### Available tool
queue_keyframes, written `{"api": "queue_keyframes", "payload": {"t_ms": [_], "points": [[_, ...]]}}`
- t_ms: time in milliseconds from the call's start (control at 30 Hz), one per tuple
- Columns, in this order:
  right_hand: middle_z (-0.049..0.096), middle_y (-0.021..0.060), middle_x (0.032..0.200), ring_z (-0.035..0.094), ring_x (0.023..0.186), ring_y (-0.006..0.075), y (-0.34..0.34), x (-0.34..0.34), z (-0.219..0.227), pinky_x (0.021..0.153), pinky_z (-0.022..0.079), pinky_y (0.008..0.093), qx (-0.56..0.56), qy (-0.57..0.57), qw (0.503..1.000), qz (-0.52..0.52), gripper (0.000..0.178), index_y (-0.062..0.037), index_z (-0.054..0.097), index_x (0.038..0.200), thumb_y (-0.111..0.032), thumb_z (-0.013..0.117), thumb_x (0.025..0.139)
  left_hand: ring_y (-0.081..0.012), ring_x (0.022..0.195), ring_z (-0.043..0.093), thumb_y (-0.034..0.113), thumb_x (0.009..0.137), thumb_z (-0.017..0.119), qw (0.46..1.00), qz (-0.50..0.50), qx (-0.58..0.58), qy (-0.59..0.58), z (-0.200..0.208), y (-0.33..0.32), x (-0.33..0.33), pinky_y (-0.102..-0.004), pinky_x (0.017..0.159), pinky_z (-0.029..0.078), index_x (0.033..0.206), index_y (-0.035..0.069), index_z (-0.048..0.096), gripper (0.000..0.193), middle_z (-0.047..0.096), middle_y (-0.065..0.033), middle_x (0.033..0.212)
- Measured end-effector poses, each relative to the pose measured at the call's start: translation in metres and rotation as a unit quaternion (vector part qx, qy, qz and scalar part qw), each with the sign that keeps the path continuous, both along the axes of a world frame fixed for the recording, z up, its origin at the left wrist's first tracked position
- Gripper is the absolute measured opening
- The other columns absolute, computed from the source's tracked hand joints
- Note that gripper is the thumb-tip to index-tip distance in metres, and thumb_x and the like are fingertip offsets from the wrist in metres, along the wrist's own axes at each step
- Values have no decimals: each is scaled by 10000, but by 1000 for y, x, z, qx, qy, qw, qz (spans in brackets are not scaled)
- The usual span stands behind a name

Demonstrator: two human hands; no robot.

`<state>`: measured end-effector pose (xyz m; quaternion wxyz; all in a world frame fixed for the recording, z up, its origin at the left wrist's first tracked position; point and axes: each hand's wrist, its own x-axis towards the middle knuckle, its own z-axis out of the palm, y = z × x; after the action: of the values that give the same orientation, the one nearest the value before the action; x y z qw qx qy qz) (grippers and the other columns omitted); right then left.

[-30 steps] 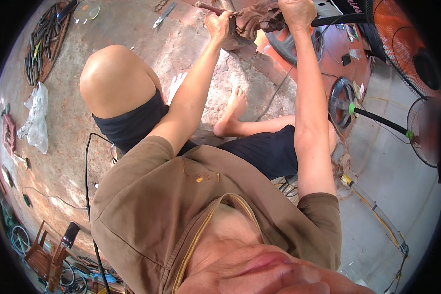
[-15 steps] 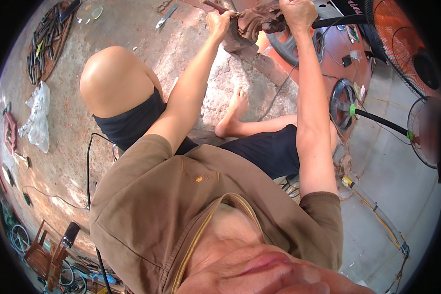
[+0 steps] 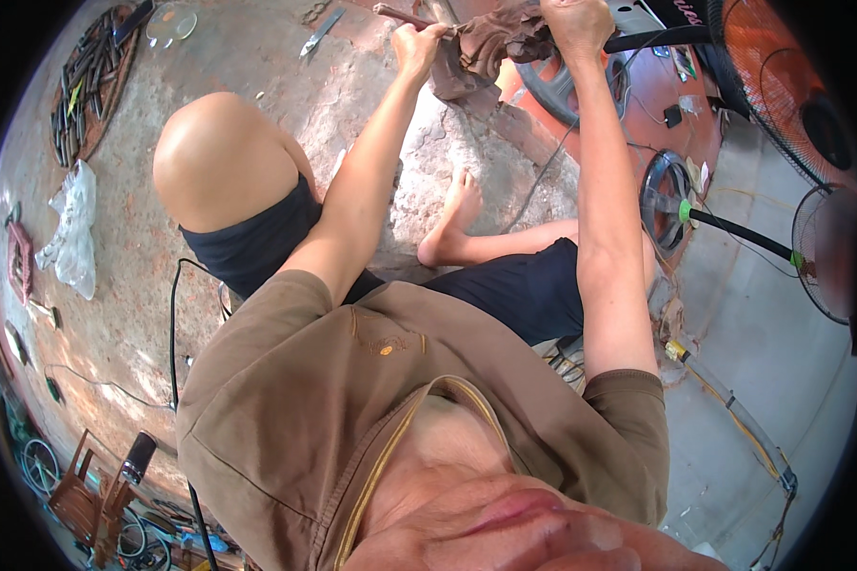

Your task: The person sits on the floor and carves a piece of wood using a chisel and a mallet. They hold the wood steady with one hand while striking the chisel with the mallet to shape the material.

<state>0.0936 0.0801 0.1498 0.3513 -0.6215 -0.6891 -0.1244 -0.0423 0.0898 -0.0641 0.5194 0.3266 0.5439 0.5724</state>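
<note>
Brown rag (image 3: pixel 486 48) stays bunched at the far edge between both closed hands, the left hand (image 3: pixel 419 43) also gripping a thin rod (image 3: pixel 395 13), the right hand (image 3: pixel 571 24) barely shifted, so wiping continues.

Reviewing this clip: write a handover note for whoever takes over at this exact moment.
Left hand: closed grip on a thin rusty rod, raised ahead.
Right hand: closed grip on a brown rag bunched between both hands.
The person sits on the stained concrete floor; orange fan at right, scrap metal pile at left.
Done: rod and rag both in hand.
Left: cannot tell how far any wiping has gone.
</note>
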Motion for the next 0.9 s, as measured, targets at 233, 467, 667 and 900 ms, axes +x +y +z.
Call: {"api": "queue_keyframes", "payload": {"t_ms": [233, 467, 667, 900], "points": [[649, 186, 691, 658, 673, 388, 6, -2, 1, 588, 495, 455, 2, -17, 1000, -8, 201, -72, 646, 783, -259, 636, 854, -254, 602, 663, 234, 652, 836, 982, -97, -9, 163, -16, 4, -10, -382, 596, 523, 696, -89, 681, 361, 669, -183, 646], [652, 184, 696, 657, 676, 385, 2, -2, 1, 591, 496, 454, 7, 2, 1000, 12, 189, -73, 648, 785, -250, 638, 851, -192, 580, 647, 175, 729, 786, 1000, 16, 0, -24, 3, -9, 3, -351, 597, 516, 733, -54, 710, 242, 691, -139, 667], [647, 186, 690, 655, 670, 386, 3, -3, -2, 588, 494, 452, 17, 1, 1000, 11, 186, -72, 647, 786, -246, 639, 850, -247, 631, 681, 233, 677, 798, 979, -7, 65, 196, -3, -13, 8, -387, 659, 533, 782, -43, 720, 306, 718, -166, 731], [643, 190, 686, 656, 667, 386, 1, -2, 0, 578, 491, 442, 11, 7, 1000, 14, 187, -65, 644, 788, -241, 636, 851, -253, 596, 653, 267, 703, 775, 992, 72, 69, 84, 0, -6, 2, -375, 603, 510, 766, -1, 722, 280, 677, -119, 652]]}}
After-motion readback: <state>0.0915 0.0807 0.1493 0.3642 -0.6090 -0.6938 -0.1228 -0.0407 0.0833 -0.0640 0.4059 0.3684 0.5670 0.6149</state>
